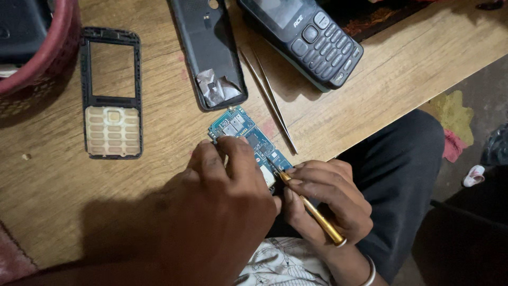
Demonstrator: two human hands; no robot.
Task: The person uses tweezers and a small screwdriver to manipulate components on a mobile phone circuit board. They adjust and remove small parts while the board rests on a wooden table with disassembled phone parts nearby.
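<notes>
**Phone parts spread across the tabletop**

On the tabletop (370, 90), the circuit board (241, 132) lies near the front edge, its near end under the left hand (222, 212). The right hand (328, 198) sits just right of the left, gripping a screwdriver (312, 209) whose tip touches the board's right edge. Behind the board lies the back cover (209, 47), with the tweezers (270, 98) just to its right, running towards the front edge. Right of the tweezers, at the rear, rests a whole keypad phone (307, 34). Well left of the board lies the front frame with keypad (111, 95); behind and left of it, a basket (50, 53) stands at the corner.
</notes>
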